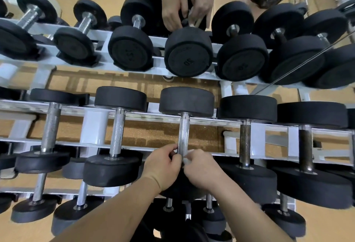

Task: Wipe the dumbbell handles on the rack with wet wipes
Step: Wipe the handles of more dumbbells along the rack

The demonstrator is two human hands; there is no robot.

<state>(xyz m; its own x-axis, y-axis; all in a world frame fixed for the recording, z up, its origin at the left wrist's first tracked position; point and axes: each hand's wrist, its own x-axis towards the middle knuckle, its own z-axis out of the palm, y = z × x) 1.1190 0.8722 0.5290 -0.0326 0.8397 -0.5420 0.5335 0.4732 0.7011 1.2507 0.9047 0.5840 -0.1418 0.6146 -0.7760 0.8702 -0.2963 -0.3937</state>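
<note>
While both hands work at the near end of one handle [183,132], we judge the task to be partway through, with this handle as the current step. We cannot tell from the surfaces alone which other handles are already wiped.

Position: the dumbbell [186,101] lies on the upper tier of the white rack [94,132], middle of the row, with its handle running away from us across the two rails.

Grip: the left hand [163,165] and the right hand [203,170] meet around the handle just above the near weight head. Both grips are narrow, with the fingers curled and pinching the wet wipe [186,160]. Only a small white edge of it shows between them.

Remaining work, as we judge it: the far length of this handle is bare and not under the wipe. The lower-tier handles below our forearms also need attention.

Appearance: the handle is bright, knurled steel with a clean sheen. The two handles to the left [117,132] are duller grey. The two to the right [245,145] are dark brown, which may be rust or grime, and we expect them to need firmer rubbing.
</note>
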